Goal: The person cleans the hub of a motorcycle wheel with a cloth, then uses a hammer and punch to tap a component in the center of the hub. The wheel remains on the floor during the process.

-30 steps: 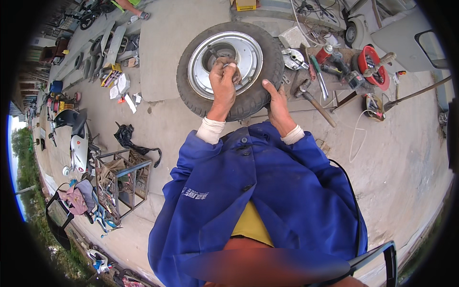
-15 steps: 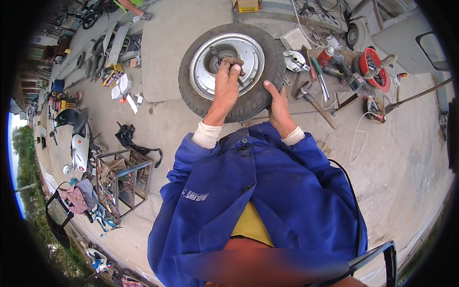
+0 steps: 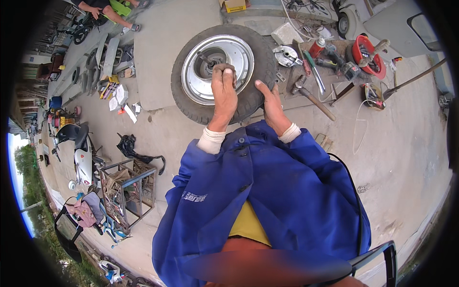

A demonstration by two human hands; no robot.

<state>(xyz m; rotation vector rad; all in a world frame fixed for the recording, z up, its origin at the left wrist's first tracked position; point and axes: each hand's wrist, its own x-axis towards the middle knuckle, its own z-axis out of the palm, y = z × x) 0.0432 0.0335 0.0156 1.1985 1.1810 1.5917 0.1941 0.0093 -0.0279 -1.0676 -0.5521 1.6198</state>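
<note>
A wheel with a black tyre (image 3: pixel 249 99) and a silver rim (image 3: pixel 243 56) lies flat in front of me, its recessed hub facing up. Over the hub, my left hand (image 3: pixel 223 93) is closed, fingers curled round one end of a dark metal bar (image 3: pixel 204 58). The bar's other end sticks out to the upper left, and how it meets the hub is hidden. At the tyre's near right edge rests my right hand (image 3: pixel 274 106), thumb on the sidewall and fingers down the outer side, gripping it. To the wheel's right lies a round silver brake plate (image 3: pixel 287 56).
A hammer (image 3: pixel 314 99), a red spray can (image 3: pixel 316 48), a cordless power tool (image 3: pixel 348 71) and a red bowl (image 3: pixel 377 71) lie to the right. A metal frame stand (image 3: pixel 128 182) is at left, beside black plastic (image 3: pixel 128 145). Another person's leg (image 3: pixel 117 16) shows at upper left.
The bar has turned, and my left hand has shifted to the hub's near side with it. My right hand stays on the tyre. The view has shifted slightly; more of the other person shows.
</note>
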